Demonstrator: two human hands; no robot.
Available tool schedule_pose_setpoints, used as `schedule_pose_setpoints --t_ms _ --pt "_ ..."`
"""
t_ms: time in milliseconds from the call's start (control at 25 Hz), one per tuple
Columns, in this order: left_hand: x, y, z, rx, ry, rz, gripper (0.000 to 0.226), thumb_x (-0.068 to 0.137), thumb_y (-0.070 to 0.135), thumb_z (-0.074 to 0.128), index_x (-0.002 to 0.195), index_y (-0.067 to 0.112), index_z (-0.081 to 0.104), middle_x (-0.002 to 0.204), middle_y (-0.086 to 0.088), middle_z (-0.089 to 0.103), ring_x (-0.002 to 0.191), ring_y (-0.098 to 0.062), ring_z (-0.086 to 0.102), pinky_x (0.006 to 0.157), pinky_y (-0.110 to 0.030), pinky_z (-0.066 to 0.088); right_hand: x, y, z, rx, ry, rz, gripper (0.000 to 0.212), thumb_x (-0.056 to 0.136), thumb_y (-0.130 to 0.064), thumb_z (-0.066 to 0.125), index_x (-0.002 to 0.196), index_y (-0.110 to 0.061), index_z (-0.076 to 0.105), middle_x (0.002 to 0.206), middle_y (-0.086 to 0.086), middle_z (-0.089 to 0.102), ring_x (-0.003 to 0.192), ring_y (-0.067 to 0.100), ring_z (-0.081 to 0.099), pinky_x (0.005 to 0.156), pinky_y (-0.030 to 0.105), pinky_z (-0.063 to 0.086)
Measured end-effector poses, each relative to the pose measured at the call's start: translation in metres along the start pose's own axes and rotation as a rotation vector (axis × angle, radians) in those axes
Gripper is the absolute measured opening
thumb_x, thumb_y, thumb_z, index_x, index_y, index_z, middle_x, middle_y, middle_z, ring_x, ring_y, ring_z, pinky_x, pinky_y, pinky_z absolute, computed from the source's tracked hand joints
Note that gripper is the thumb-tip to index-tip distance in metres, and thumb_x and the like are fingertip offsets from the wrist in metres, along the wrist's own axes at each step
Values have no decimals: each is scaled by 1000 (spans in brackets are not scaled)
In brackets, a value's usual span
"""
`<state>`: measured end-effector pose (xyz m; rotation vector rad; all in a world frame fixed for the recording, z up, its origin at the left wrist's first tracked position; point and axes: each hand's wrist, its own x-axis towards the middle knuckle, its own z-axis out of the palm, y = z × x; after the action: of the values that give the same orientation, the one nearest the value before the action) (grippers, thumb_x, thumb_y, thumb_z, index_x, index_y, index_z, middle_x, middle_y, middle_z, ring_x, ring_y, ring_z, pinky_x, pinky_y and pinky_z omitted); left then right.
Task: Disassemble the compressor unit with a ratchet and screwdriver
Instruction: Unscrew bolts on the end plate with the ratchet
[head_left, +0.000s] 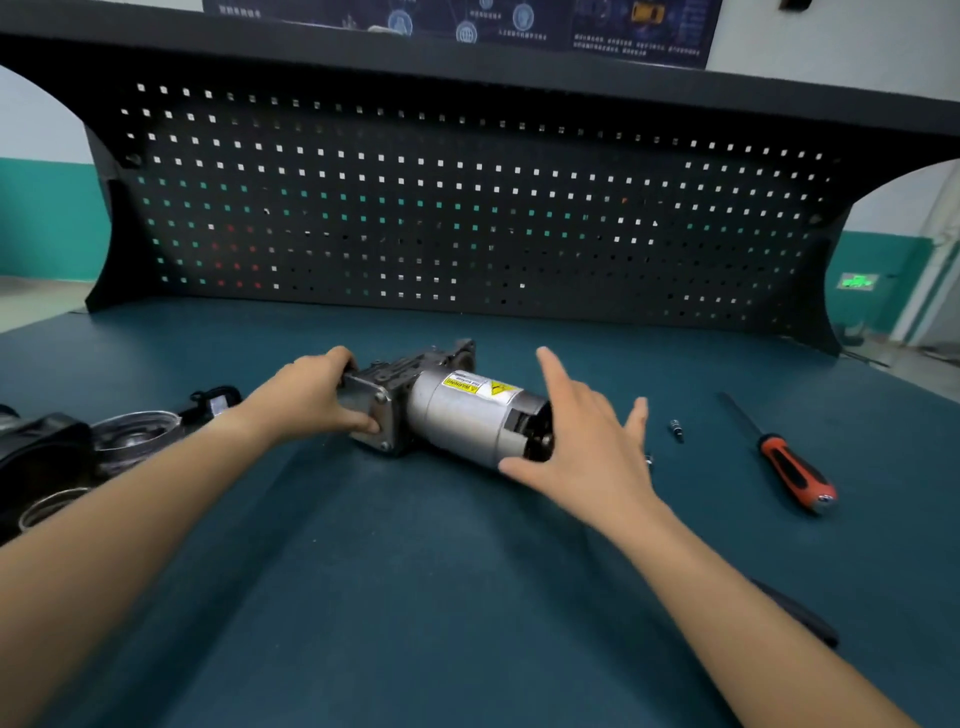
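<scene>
While the compressor unit lay on its side near the middle of the workbench, its silver motor cylinder pointed toward the person's right and its cast housing toward the left. The left hand gripped the housing end, with the fingers curled over the top and the thumb pressed on the flat bolted plate, I think to stop the round body from rolling. The right hand was spread with straight fingers just beside the dark open end of the motor and held nothing; whether the thumb really touched the metal, I could not tell. It seemed that the person was turning or steadying the unit in order to find the next fastener. A small dark bit lay on the mat to the right of this hand, and further right lay the screwdriver with its orange and black handle, near enough to take. To the left, some removed parts were put aside: a round metal piece and a black piece. Behind everything stood the dark pegboard. I saw no tool that I could name as the ratchet.
</scene>
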<state>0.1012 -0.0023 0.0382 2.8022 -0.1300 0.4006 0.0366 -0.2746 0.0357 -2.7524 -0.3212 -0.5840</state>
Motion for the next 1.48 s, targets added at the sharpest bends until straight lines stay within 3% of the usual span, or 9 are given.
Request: schedule_pose_setpoints --t_ms 200,360,600,960,1120,1200,1280,1400,1480 --pt "-11 33 27 -39 222 -108 64 61 48 82 95 14 39 97 -10 61 90 -31 56 66 -34 31 17 50 -8 187 172 126 69 86 -21 61 145 -18 26 132 1 53 119 23 51 108 44 30" --pt "-8 53 37 -36 273 -141 66 61 51 81 94 13 38 96 -8 60 87 -32 57 64 -33 33 21 91 -24 322 353 294 26 83 -1 52 101 -9 69 99 8 71 96 27 66 91 37 49" --pt "6 89 47 22 239 -165 73 57 58 79 92 12 33 104 -10 58 95 -35 59 74 -38 37 14 93 -16 -13 -422 519 46 79 -54 56 61 -12 54 43 -4 59 35 12 56 52 23 45" --pt "-18 87 53 -239 153 -38 68 79 39 69 133 17 36 132 -6 42 110 -27 53 95 -42 41 -1 56 -23 491 -291 312 30 85 -14 52 55 -11 45 48 6 60 33 11 53 33 12 31" --pt "-46 72 25 -633 324 -89 29 88 23 63 114 16 53 110 -1 59 82 -9 61 73 -26 46 -10 23 -40 847 -126 115 27 92 -16 52 66 -8 52 51 0 65 35 8 55 35 14 35" --pt "-65 79 18 -920 157 -237 9 94 21 54 94 13 57 90 -8 67 60 -7 64 53 -21 50 -13 15 -48 977 -88 84 26 94 -15 51 69 -8 55 52 -2 65 35 6 51 36 14 35" --pt "-82 98 22 -1049 -209 -348 26 97 31 46 91 8 57 77 -9 72 51 -10 64 45 -19 49 -14 7 -54 1074 -74 45 25 95 -14 49 71 -8 55 54 -3 66 36 6 51 37 14 37" --pt "-98 129 33 -1202 -714 -353 56 90 55 34 103 5 55 85 -13 74 66 -20 71 49 -23 53 -13 -12 -61 1258 -103 -66 23 96 -11 45 76 -9 54 58 -2 68 41 5 55 42 14 44" --pt "-101 143 33 -1552 -766 -406 62 90 58 32 107 3 51 96 -20 71 79 -28 71 55 -29 57 -14 -23 -62 1415 -152 -161 19 96 -12 43 80 -10 53 63 -1 69 46 6 58 45 14 47"
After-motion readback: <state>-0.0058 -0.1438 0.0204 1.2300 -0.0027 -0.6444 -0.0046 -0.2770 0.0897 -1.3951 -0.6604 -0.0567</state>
